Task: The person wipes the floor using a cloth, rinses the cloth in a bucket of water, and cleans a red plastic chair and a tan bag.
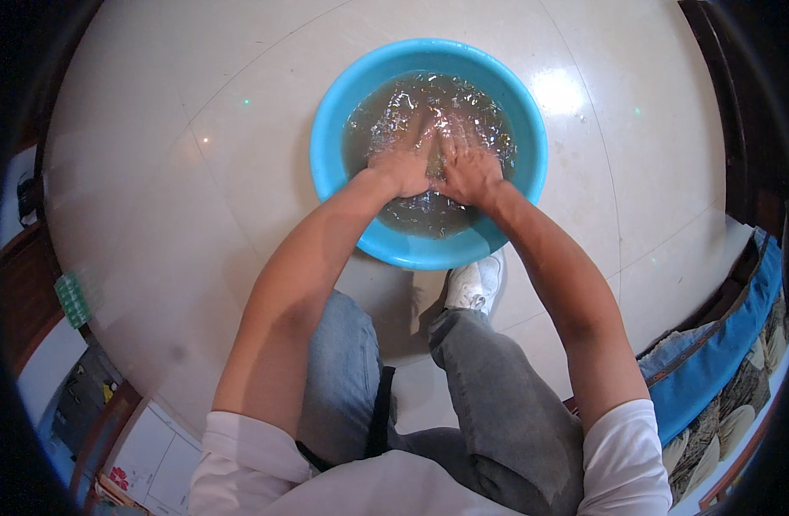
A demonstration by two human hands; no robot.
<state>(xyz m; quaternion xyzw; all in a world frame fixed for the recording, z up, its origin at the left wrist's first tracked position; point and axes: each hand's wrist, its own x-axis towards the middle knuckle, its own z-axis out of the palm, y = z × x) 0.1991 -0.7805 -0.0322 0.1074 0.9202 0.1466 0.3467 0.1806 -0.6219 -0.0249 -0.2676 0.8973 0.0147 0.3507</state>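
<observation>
A round turquoise plastic basin stands on the tiled floor in front of me, holding murky, rippling water. My left hand dips into the water left of the basin's middle, its wrist and the back of the hand above the surface. Close beside it on the right, my right hand is partly under the water with its fingers pointing away from me. Glare and ripples hide the fingertips of both hands. Whether either hand holds something below the surface cannot be told.
My white shoe is close to the basin's near edge. A blue cloth lies over patterned fabric at the right. At the left are a green packaged item and a white cabinet. Light glares on the floor tiles.
</observation>
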